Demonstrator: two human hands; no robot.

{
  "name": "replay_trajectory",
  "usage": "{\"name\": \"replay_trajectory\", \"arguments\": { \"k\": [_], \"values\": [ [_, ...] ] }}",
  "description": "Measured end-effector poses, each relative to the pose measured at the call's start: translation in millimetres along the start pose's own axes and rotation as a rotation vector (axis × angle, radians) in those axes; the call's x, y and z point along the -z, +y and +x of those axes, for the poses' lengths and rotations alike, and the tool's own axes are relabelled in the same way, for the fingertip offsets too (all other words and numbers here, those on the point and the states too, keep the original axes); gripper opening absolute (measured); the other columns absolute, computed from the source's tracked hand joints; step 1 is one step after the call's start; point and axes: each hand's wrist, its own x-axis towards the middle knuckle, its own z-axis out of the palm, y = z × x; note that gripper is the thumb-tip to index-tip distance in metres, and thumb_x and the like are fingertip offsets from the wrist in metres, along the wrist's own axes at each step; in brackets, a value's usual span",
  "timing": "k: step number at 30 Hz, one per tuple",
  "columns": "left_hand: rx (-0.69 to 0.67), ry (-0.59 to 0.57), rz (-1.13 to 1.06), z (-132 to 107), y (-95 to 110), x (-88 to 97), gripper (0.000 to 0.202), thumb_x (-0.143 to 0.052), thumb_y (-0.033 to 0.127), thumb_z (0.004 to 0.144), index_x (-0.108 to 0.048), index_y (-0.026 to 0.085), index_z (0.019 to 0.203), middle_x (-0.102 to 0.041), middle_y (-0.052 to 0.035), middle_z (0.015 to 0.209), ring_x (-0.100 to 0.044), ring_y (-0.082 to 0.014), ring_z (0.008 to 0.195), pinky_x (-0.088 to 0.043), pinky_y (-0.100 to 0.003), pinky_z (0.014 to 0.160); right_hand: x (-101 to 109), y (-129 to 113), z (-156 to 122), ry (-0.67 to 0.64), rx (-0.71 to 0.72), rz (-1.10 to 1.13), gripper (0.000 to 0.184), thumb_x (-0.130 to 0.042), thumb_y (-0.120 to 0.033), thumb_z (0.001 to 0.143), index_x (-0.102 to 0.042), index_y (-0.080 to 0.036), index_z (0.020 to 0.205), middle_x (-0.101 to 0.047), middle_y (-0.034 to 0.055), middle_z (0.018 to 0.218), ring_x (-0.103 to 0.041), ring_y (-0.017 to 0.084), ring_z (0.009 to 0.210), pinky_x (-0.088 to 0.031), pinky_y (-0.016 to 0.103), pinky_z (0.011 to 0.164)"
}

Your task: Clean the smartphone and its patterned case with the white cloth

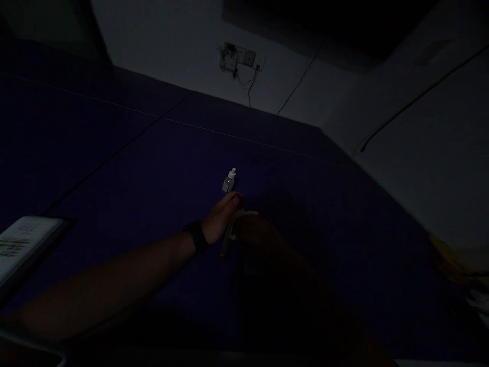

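Note:
The picture is very dark. My left hand [220, 216], with a black watch [197, 237] on its wrist, is closed at the upper end of a slim, straight-edged object [226, 247] whose kind I cannot make out. Pressed close on the other side is my right hand [252, 227], closed over a thin white cloth or tissue [250, 212] that shows along its edges. Shadow hides most of the right fingers. Just beyond the left fingertips a small clear dropper bottle [228, 182] with a white cap stands upright on the dark blue table [171, 168].
At the left edge lies a white box [28, 239] with printing on it. The table meets a pale wall [164, 46] with sockets [244, 56], cables [250, 94] and a small plant [222, 53]. Something yellow [445, 252] is at the right.

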Motion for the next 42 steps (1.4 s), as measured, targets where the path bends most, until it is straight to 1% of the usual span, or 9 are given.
{"name": "replay_trajectory", "arguments": {
  "k": [5,11,17,20,27,32,35,39,42],
  "values": [
    [0.042,-0.016,-0.029,-3,4,-1.9,0.043,-0.046,0.057,0.094,-0.055,0.022,0.117,-0.058,0.0006,0.080,-0.052,-0.0143,0.067,-0.040,-0.028,0.062,-9,-10,-4,-0.079,0.097,0.072,0.016,-0.057,-0.018,0.091,-0.072,-0.024,0.092,-0.073,0.0058,0.092,-0.068,0.020,0.090,-0.056,0.035,0.082],
    [-0.001,-0.001,0.011,-3,5,-2.1,0.043,-0.047,0.057,0.093,-0.060,0.021,0.113,-0.058,-0.0008,0.087,-0.054,-0.0167,0.077,-0.042,-0.030,0.070,4,2,1,0.048,-0.006,0.013,0.020,-0.052,-0.015,0.093,-0.071,-0.015,0.098,-0.073,0.0146,0.097,-0.068,0.024,0.094,-0.056,0.039,0.084],
    [0.011,-0.016,0.007,-5,6,-2.6,0.042,-0.047,0.055,0.094,-0.058,0.020,0.115,-0.058,-0.0002,0.083,-0.053,-0.0157,0.073,-0.042,-0.030,0.068,-3,-12,-4,-0.107,0.028,0.097,0.015,-0.059,-0.019,0.089,-0.073,-0.021,0.091,-0.073,0.0092,0.095,-0.067,0.022,0.094,-0.054,0.038,0.088],
    [0.017,-0.040,-0.004,-4,6,-1.9,0.041,-0.045,0.054,0.095,-0.057,0.020,0.115,-0.059,0.0002,0.081,-0.052,-0.0155,0.070,-0.041,-0.030,0.066,-4,-16,-9,-0.085,0.012,0.084,0.016,-0.057,-0.020,0.090,-0.073,-0.023,0.094,-0.073,0.0081,0.098,-0.067,0.022,0.097,-0.054,0.039,0.088],
    [-0.041,-0.035,0.068,-2,1,1.7,0.039,-0.044,0.052,0.096,-0.062,0.020,0.110,-0.062,-0.0022,0.095,-0.057,-0.0186,0.088,-0.044,-0.033,0.081,0,0,-2,0.014,-0.053,0.022,0.020,-0.053,-0.018,0.093,-0.072,-0.014,0.098,-0.072,0.0148,0.098,-0.068,0.025,0.095,-0.056,0.040,0.085],
    [-0.020,-0.031,0.090,-3,4,0.3,0.039,-0.043,0.052,0.097,-0.061,0.021,0.113,-0.060,-0.0007,0.085,-0.055,-0.0169,0.076,-0.045,-0.032,0.073,-3,-13,-7,-0.018,-0.026,0.064,0.017,-0.057,-0.034,0.098,-0.070,-0.023,0.104,-0.070,0.0079,0.114,-0.065,0.020,0.101,-0.054,0.039,0.091],
    [-0.018,-0.042,0.086,-5,7,-0.4,0.041,-0.044,0.055,0.096,-0.062,0.021,0.109,-0.062,-0.0020,0.087,-0.057,-0.0170,0.077,-0.047,-0.031,0.069,7,-6,-8,0.024,-0.065,0.027,0.019,-0.053,-0.028,0.100,-0.071,-0.022,0.104,-0.071,0.0104,0.110,-0.066,0.023,0.102,-0.055,0.042,0.091],
    [0.094,-0.106,0.021,-7,8,-0.7,0.047,-0.044,0.062,0.094,-0.059,0.022,0.114,-0.061,-0.0006,0.082,-0.055,-0.0134,0.058,-0.045,-0.026,0.050,17,15,-3,0.127,-0.066,-0.070,0.025,-0.047,-0.019,0.098,-0.071,-0.014,0.105,-0.073,0.0159,0.103,-0.067,0.025,0.103,-0.056,0.043,0.091],
    [0.104,-0.120,0.009,-8,7,-0.5,0.049,-0.044,0.063,0.093,-0.058,0.022,0.117,-0.060,0.0000,0.076,-0.054,-0.0128,0.052,-0.044,-0.025,0.046,15,21,1,0.161,-0.025,-0.085,0.025,-0.047,-0.017,0.097,-0.071,-0.013,0.105,-0.074,0.0166,0.104,-0.068,0.025,0.103,-0.056,0.042,0.092]
  ]
}}
